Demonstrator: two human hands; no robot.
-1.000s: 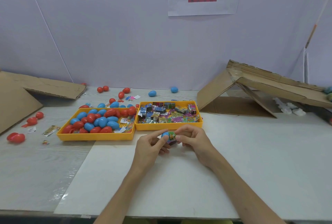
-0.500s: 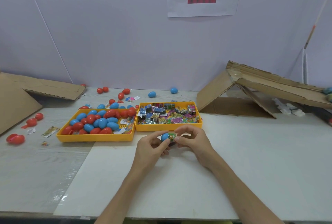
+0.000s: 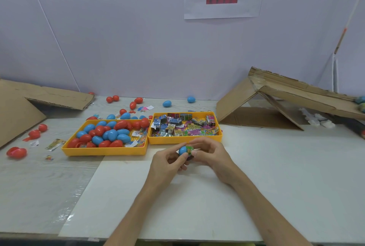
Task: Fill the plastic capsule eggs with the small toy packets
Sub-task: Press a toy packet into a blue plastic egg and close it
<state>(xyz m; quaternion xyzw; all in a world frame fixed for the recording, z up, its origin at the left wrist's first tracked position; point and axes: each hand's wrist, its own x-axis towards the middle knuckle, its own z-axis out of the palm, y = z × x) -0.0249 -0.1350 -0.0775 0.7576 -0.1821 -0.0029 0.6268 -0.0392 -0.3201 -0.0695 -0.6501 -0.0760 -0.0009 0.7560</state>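
Note:
My left hand point(image 3: 167, 161) holds a blue capsule egg half point(image 3: 182, 150) between thumb and fingers, just in front of the yellow trays. My right hand point(image 3: 210, 152) pinches a green toy packet point(image 3: 189, 150) that sits at the mouth of that half. The left yellow tray point(image 3: 102, 151) is piled with blue and red eggs point(image 3: 110, 134). The right yellow tray point(image 3: 185, 139) holds several small printed toy packets point(image 3: 183, 126).
Loose red and blue eggs point(image 3: 134, 104) lie behind the trays and at the far left point(image 3: 16, 152). Cardboard sheets lean at the left point(image 3: 17, 111) and form a ramp at the right point(image 3: 286, 99). A white board point(image 3: 197, 206) covers the table in front of me.
Both hands lifted slightly with the blue half and packet; the packet sits a little deeper against the half than a second ago.

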